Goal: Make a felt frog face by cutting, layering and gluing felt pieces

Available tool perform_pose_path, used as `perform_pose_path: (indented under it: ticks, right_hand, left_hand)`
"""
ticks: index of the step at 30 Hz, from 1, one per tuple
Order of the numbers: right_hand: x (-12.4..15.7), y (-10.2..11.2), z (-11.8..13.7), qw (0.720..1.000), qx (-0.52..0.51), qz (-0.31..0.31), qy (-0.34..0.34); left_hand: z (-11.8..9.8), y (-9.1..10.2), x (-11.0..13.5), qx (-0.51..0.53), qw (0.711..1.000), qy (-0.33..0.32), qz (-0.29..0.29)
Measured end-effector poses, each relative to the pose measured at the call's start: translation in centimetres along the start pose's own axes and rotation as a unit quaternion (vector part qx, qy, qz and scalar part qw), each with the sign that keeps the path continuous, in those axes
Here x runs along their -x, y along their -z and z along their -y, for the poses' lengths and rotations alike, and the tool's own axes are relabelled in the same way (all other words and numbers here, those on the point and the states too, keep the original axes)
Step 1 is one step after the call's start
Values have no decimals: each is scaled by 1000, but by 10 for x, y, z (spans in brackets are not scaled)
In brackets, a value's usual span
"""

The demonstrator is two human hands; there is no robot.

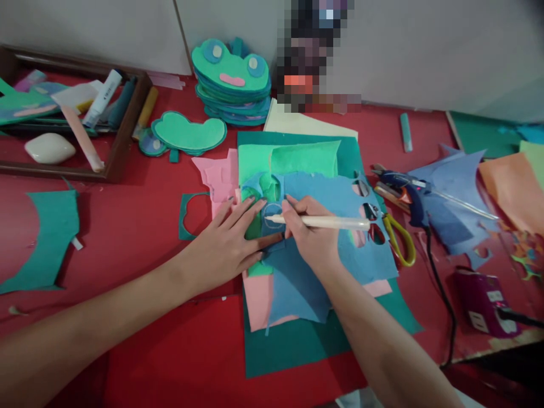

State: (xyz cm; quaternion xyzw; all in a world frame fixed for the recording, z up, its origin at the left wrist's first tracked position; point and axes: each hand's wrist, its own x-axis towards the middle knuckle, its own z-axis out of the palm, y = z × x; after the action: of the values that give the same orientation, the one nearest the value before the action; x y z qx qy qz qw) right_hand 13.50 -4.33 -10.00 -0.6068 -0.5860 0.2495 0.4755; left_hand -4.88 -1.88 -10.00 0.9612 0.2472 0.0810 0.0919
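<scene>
My right hand (312, 235) grips a cream-coloured pen (327, 222) and holds its tip on a blue felt sheet (323, 249), where a faint round outline shows. My left hand (229, 243) lies flat with fingers spread, pressing on the felt just left of the pen tip. The blue sheet has several holes cut in it. It lies on a pile of pink felt (259, 297), light green felt (289, 158) and dark teal felt (297, 340) on the red table (140, 238).
Yellow-handled scissors (397, 238) and a blue glue gun (410, 195) with a black cord lie right of the pile. A stack of green frog faces (232, 79) stands at the back. A wooden tray (123, 136) of markers is far left. Felt scraps lie around.
</scene>
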Motion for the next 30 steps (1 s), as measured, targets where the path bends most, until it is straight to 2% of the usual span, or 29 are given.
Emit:
perform_pose_path:
  ticks: [8, 15, 30]
  right_hand:
    - [1, -1, -3, 1000, -7, -1, 0]
    - [2, 0, -4, 1000, -9, 12, -28]
    - [-1, 0, 0, 1000, -5, 19, -17]
  left_hand:
    - [1, -1, 0, 2, 1000, -1, -5]
    - [0, 1, -1, 4, 1000, -1, -3]
    - [0, -1, 0, 7, 1000, 1, -6]
